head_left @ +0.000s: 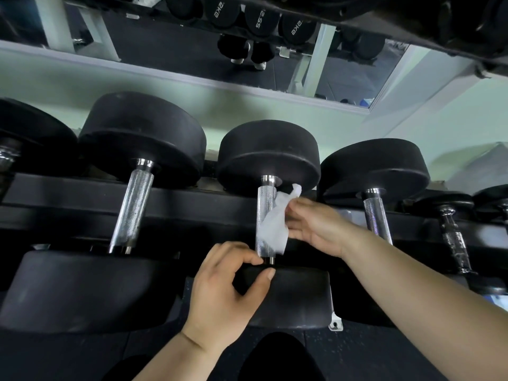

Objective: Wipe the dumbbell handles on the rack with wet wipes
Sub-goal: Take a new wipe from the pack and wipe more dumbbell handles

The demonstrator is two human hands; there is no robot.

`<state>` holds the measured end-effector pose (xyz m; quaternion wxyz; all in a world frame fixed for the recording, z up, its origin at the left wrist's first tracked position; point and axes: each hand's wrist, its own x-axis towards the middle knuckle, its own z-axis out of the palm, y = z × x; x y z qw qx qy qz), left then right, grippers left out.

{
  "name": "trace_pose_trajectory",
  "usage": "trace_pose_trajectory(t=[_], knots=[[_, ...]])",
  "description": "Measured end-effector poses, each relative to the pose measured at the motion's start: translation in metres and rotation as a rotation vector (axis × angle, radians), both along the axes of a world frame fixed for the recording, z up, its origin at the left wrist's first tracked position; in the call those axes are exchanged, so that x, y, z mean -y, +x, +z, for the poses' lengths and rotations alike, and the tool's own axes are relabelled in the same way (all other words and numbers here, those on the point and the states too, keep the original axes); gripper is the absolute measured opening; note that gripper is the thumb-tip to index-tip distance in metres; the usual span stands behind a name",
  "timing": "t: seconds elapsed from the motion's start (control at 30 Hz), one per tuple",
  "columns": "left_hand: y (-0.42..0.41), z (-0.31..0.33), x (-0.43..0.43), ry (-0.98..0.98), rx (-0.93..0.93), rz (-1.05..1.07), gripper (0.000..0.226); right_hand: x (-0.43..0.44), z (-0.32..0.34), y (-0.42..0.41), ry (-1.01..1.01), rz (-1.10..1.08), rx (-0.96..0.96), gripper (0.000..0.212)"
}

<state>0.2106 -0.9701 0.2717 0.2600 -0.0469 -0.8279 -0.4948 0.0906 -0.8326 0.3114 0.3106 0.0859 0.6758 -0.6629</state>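
Note:
Several black dumbbells with knurled chrome handles lie across the black rack (68, 199). A white wet wipe (275, 224) drapes over the right side of the middle dumbbell's handle (264, 215). My right hand (316, 224) holds the wipe against that handle with its fingertips. My left hand (228, 292) grips the top edge of the same dumbbell's near head (297, 295), thumb and forefinger curled just below the handle's lower end.
A larger dumbbell handle (134, 207) lies to the left and another handle (376, 213) to the right. A smaller dumbbell (453, 237) sits at far right. An upper rack shelf (412, 20) overhangs. A wall mirror (192, 50) is behind.

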Motion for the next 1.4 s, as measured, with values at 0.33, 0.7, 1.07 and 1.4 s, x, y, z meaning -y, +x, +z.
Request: trace_pose_trajectory(t=[0.33, 0.7, 1.07, 1.4], knots=[[0.001, 0.001, 0.0, -0.01, -0.011, 0.001, 0.012, 0.024, -0.005, -0.023, 0.202, -0.07, -0.151, 0.027], [0.0, 0.0, 0.0, -0.02, 0.0, -0.001, 0.012, 0.026, -0.016, -0.017, 0.26, 0.107, -0.16, 0.034], [0.001, 0.002, -0.001, -0.007, -0.011, 0.01, 0.012, 0.017, -0.019, -0.002, 0.229, 0.184, -0.051, 0.029], [0.001, 0.002, 0.0, -0.007, -0.011, 0.011, 0.014, -0.011, 0.002, 0.011, 0.591, 0.487, -0.362, 0.015]])
